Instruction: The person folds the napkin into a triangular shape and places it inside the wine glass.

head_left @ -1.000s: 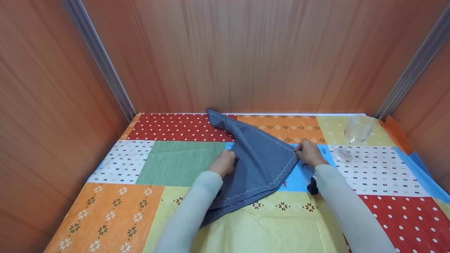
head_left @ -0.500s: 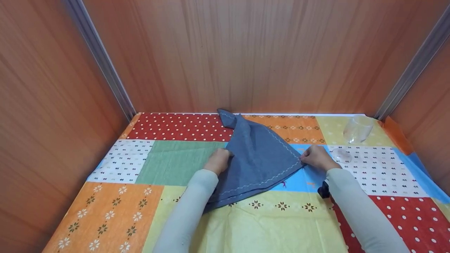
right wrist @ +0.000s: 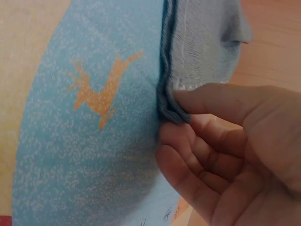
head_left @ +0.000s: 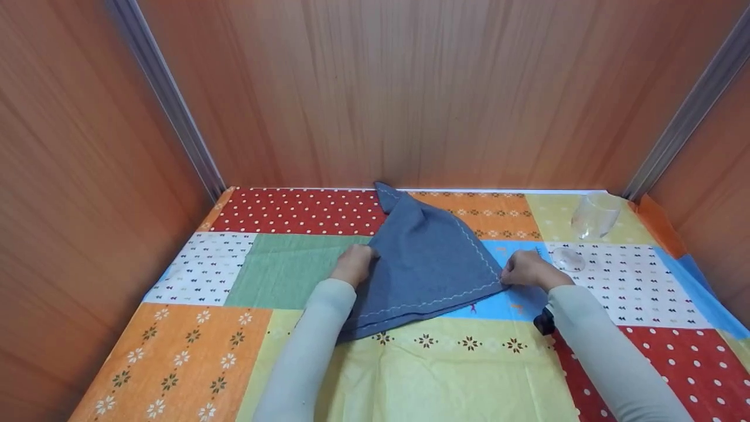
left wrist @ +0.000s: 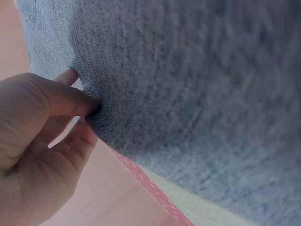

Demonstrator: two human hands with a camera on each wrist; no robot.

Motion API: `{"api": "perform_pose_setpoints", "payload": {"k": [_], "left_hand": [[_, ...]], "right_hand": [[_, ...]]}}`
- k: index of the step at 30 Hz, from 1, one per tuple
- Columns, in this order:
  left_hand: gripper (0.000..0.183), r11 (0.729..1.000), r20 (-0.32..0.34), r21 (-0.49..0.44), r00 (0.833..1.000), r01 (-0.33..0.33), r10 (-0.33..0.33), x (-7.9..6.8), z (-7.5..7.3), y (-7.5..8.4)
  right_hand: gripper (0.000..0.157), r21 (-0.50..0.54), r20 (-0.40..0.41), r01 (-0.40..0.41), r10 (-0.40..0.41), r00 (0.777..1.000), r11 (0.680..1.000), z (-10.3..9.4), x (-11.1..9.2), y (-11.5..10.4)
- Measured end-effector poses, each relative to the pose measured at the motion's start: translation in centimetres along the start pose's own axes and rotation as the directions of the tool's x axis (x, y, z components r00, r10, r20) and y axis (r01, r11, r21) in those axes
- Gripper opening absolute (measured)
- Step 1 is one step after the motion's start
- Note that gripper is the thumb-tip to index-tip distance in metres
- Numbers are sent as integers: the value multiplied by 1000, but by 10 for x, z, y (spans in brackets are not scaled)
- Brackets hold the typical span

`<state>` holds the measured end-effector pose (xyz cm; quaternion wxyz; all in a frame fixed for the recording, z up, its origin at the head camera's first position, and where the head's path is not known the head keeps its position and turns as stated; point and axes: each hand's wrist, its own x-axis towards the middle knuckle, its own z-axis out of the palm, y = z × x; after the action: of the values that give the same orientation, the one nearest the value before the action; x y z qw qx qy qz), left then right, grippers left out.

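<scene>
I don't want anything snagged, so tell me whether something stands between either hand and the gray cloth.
Nothing visible does: the left hand and the right hand each pinch the gray cloth directly. The clear glass is past the right hand, on the side away from the cloth.

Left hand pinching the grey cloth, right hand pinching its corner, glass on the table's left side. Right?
Not the glass: the head view shows it on the right side of the table. The left hand does pinch the grey cloth, the right hand its corner.
</scene>
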<state>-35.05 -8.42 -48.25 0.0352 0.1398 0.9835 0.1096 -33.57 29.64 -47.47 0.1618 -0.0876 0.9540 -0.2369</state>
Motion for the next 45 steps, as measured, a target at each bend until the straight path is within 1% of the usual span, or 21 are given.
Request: {"api": "perform_pose_setpoints", "payload": {"k": [3, 6, 8, 10, 13, 16, 20, 24, 27, 29, 31, 33, 35, 39, 40, 42, 45], "left_hand": [[33, 1000, 0, -2, 1000, 10, -10, 1, -1, -4], [31, 1000, -13, -8, 1000, 4, -4, 1, -2, -6], [31, 1000, -14, -14, 1000, 1, -1, 1, -2, -7], [30, 1000, -17, -12, 1000, -3, 3, 1, -2, -8], [31, 1000, -32, 16, 999, -6, 6, 2, -3, -10], [30, 998, -65, 65, 998, -11, 16, 3, -3, -12], [29, 994, -122, 113, 992, -10, 24, 5, -1, -13], [28, 986, -147, 164, 989, -3, 28, 7, 3, -13], [22, 970, -152, 245, 988, 5, 34, 9, 6, -11], [17, 949, -150, 315, 988, 10, 39, 8, 8, -9], [14, 927, -134, 375, 991, 27, 26, 7, 9, -5], [12, 917, -112, 396, 994, 49, -5, 4, 8, 1], [12, 914, -93, 400, 995, 70, -36, 1, 8, 8], [19, 919, -73, 380, 994, 107, -86, -5, 10, 16], [22, 920, -74, 376, 993, 114, -93, -6, 11, 17], [29, 923, -76, 363, 991, 131, -111, -8, 13, 18], [40, 929, -85, 336, 987, 154, -133, -12, 16, 19]], "right_hand": [[28, 11, 50, 14, -14, 999, 1000, -1, -3, -2], [28, 20, 73, 25, -26, 997, 999, -1, -4, -4], [27, 20, 83, 29, -31, 996, 999, -1, -4, -5], [24, 20, 96, 15, -17, 995, 1000, -1, -5, -7], [20, 16, 141, 1, -3, 990, 1000, 0, -8, -11], [16, 21, 202, -4, 0, 979, 1000, 2, -12, -16], [14, 38, 284, 11, -22, 959, 999, 8, -16, -22], [15, 45, 338, 25, -39, 940, 999, 13, -21, -28], [15, 38, 347, 31, -42, 937, 999, 13, -22, -31], [16, 32, 347, 30, -39, 937, 999, 13, -22, -31], [18, 27, 353, 29, -36, 935, 999, 13, -22, -30], [20, 21, 361, 29, -34, 932, 999, 13, -22, -30], [23, 20, 371, 30, -35, 928, 999, 13, -21, -29], [24, 28, 394, 6, -17, 919, 1000, 11, -20, -27], [24, 34, 390, -1, -13, 921, 999, 10, -19, -26], [24, 52, 354, -15, -4, 935, 999, 9, -16, -23], [25, 105, 252, -36, 8, 968, 994, 8, -10, -16]]}}
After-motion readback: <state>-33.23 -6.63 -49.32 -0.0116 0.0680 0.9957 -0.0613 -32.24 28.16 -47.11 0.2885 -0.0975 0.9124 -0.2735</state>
